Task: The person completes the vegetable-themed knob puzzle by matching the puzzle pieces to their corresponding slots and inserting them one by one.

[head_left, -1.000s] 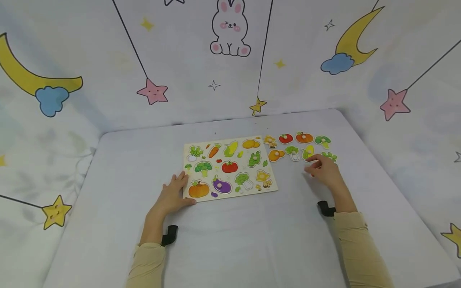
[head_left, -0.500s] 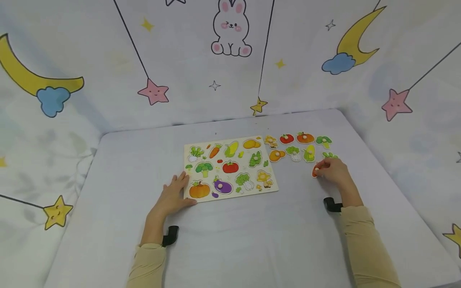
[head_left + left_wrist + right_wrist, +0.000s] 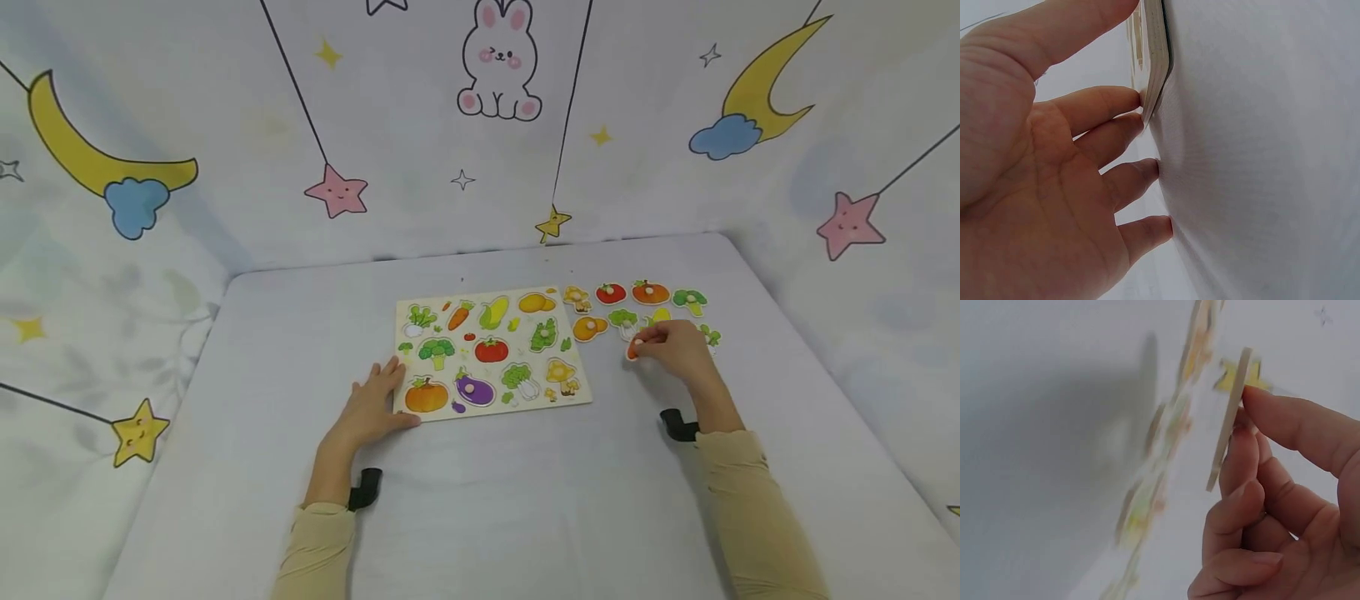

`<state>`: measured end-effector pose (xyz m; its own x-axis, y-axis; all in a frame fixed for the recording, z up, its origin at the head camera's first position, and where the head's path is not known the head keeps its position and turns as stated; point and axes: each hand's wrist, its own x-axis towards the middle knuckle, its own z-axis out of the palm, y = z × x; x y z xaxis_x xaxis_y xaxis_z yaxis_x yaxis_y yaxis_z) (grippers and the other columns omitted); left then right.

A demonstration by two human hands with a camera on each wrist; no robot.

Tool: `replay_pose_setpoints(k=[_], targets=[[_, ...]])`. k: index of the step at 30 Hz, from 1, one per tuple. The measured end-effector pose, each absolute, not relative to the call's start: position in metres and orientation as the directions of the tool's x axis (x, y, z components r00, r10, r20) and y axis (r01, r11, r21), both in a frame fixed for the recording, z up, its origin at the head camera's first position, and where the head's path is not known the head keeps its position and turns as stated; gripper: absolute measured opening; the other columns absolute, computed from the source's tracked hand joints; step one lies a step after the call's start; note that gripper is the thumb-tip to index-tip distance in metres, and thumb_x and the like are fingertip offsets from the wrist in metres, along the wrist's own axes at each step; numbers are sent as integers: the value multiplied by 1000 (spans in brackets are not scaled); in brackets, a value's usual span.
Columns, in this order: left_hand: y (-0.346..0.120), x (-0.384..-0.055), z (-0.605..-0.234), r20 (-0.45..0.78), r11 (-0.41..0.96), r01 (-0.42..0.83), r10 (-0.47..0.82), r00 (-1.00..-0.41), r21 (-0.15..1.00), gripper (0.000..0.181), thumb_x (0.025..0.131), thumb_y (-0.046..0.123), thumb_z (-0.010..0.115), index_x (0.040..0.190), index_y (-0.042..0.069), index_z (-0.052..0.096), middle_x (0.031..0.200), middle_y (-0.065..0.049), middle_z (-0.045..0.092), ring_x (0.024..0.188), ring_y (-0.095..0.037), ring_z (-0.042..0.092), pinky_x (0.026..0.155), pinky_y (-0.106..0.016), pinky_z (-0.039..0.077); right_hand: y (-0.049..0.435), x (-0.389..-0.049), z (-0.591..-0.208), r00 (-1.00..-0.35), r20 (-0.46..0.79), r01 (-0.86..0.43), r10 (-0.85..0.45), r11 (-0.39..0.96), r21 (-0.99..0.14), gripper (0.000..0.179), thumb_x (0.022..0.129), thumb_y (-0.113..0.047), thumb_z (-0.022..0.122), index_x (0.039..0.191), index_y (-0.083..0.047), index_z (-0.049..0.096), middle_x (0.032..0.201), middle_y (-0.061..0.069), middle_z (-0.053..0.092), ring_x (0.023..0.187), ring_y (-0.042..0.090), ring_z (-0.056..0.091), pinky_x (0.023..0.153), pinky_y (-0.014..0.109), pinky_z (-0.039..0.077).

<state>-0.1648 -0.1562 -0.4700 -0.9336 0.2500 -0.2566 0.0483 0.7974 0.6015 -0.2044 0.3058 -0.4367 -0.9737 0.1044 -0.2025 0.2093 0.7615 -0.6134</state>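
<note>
A pale wooden puzzle board [image 3: 525, 402] with printed vegetables lies on the table. My left hand [image 3: 371, 404] rests at its left end, fingers spread and fairly straight. In the left wrist view, fingertips [image 3: 1132, 128] touch the board's edge [image 3: 1157, 62] and the cloth. My right hand [image 3: 678, 350] pinches an orange-red carrot puzzle piece [image 3: 633, 349] between thumb and fingers, right of the board. Seen edge-on in the right wrist view, that carrot puzzle piece [image 3: 1230, 422] is held above the table, with my right hand's other fingers curled behind it. An eggplant piece [image 3: 480, 392] sits in the board.
Loose knobbed pieces lie in two rows right of the board, including a mushroom [image 3: 577, 298], tomato [image 3: 611, 293], pumpkin [image 3: 651, 293], broccoli [image 3: 690, 300] and potato [image 3: 588, 329]. My right hand partly covers the corn piece [image 3: 660, 316]. A patterned cloth wall [image 3: 420, 125] stands behind.
My right hand reached down by the lower row, took hold of the carrot piece, and has lifted it slightly leftward. The left hand stays at the board; the head view has shifted slightly.
</note>
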Motion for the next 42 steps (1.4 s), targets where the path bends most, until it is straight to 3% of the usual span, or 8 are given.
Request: replay_pose_setpoints(k=[12,19,29,42], targets=[[-154,-166,-468,-254,796,49,250,-934,603,92,81,29,79,152,2,29,163,-13,16,150,-43,5,117,-66,0,148,-278,-427,-984,-151,30,-95,747,-665,15,89,-22,70,93,-8,70,89,8,68,74,21,57,58,26,44],[-154,-165,-469,-255,802,54,252,-933,595,91,81,29,79,153,3,29,164,-12,15,150,-42,4,117,-66,0,89,-303,-437,-978,-162,7,-131,757,-654,13,87,-21,73,92,-9,72,93,7,70,75,20,58,59,26,46],[-152,-162,-472,-249,797,53,251,-936,602,91,80,29,80,152,3,31,163,-11,17,150,-42,6,117,-67,1,62,-310,-458,-971,-215,41,-102,819,-573,11,86,-21,72,82,-12,70,83,5,69,72,22,59,52,27,44],[-156,-164,-469,-257,807,41,236,-937,590,91,81,30,79,153,5,29,164,-10,16,151,-40,5,118,-65,1,52,-308,-457,-963,-197,-40,-184,821,-570,10,91,-19,67,88,-10,70,87,6,69,71,21,60,51,25,45]])
